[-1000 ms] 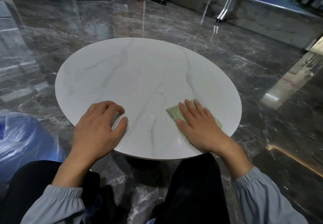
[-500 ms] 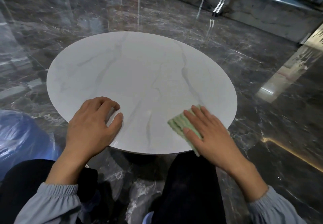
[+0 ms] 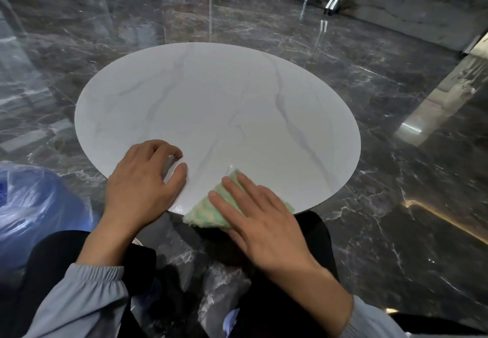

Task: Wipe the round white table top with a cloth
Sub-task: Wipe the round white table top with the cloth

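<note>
Tabletop (image 3: 211,113) rim: cloth (image 3: 203,212) under right hand (image 3: 264,224)

The left hand (image 3: 142,187) rests at the near edge of the round white marble worktop (image 3: 211,105). Its fingers are loosely bent with the tips down, and the thumb stretches toward the right. The right hand (image 3: 264,221) lies flat, fingers straight and a little spread, pressing on a pale green cloth (image 3: 203,211). Both forearms reach forward from grey sleeves with elastic cuffs (image 3: 79,298), wrists bare.
</note>
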`<action>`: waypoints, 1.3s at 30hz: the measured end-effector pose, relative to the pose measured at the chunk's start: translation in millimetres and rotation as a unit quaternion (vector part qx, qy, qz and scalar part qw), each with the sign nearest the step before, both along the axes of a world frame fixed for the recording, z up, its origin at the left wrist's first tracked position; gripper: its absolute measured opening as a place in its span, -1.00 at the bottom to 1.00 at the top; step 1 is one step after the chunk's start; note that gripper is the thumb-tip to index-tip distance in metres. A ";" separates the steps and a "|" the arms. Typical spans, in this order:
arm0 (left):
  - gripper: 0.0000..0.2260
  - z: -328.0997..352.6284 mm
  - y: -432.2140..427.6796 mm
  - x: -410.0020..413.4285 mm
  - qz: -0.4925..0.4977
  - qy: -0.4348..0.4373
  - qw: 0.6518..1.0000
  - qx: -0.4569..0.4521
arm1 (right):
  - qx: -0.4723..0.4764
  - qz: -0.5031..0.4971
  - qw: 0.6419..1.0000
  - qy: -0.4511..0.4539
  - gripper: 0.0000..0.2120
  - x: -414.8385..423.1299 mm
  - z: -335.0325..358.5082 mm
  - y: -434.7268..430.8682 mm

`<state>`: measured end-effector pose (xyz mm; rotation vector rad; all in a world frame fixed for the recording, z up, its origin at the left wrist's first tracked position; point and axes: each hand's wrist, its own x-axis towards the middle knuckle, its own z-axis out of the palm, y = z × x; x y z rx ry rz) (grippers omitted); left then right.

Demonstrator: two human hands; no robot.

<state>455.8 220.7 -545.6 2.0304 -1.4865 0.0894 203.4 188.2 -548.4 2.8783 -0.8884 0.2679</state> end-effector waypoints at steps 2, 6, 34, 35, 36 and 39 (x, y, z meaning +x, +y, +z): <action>-0.81 -0.6 0.6 0.6 0.001 -0.001 1.000 0.001 | -0.003 0.012 1.000 0.002 -0.38 -18.1 1.5 -11.6; -0.83 -1.6 -0.4 0.8 0.003 -0.003 1.000 -0.007 | -0.019 0.001 0.999 -0.036 -0.30 -55.6 -3.0 -27.9; -0.85 11.1 12.4 5.6 -0.043 0.190 0.974 -0.114 | -0.092 0.070 0.992 -0.045 -0.37 34.3 2.8 6.4; -0.87 12.7 17.7 7.1 -0.040 0.239 0.959 -0.150 | -0.086 0.076 0.992 -0.042 -0.35 45.4 1.7 8.4; -0.89 12.6 23.4 9.5 -0.026 0.269 0.944 -0.190 | -0.081 0.083 0.993 -0.037 -0.34 57.9 0.5 10.7; -0.90 0.3 41.6 14.8 0.037 0.296 0.918 -0.263 | -0.055 0.066 0.996 -0.022 -0.40 101.8 -1.3 19.1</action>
